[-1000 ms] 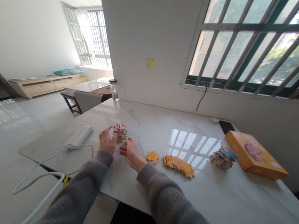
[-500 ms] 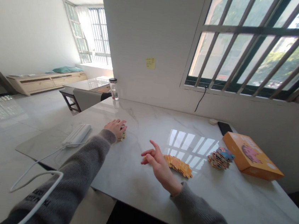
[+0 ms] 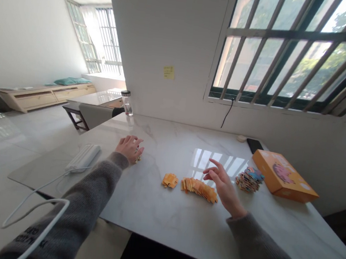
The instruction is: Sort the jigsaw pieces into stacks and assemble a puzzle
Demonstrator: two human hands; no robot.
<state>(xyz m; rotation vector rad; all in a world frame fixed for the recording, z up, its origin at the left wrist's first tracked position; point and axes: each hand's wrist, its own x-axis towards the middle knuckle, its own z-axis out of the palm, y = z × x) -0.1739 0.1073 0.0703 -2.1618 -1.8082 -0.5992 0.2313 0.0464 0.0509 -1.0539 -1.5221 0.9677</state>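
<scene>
Toward the left of the table, my left hand (image 3: 129,147) is curled round a small stack of puzzle pieces (image 3: 138,158), which its fingers and thumb partly hide. My right hand (image 3: 221,186) holds nothing; its index finger points out, and the other fingers are loosely bent. It hovers just right of a fanned row of orange puzzle pieces (image 3: 199,188). A short pile of orange puzzle pieces (image 3: 170,180) lies left of that row. Beyond my right hand stands a taller stack of multicoloured puzzle pieces (image 3: 249,179).
An orange box (image 3: 284,176) lies at the right, with a black phone (image 3: 254,146) behind it. A white power strip (image 3: 84,158) with its cable is at the left. A glass bottle (image 3: 127,103) stands at the far left corner of the marble-patterned table (image 3: 151,218).
My right hand has moved right, off the short orange pile, which now shows fully. My left hand stays at its stack. The whole view has shifted slightly.
</scene>
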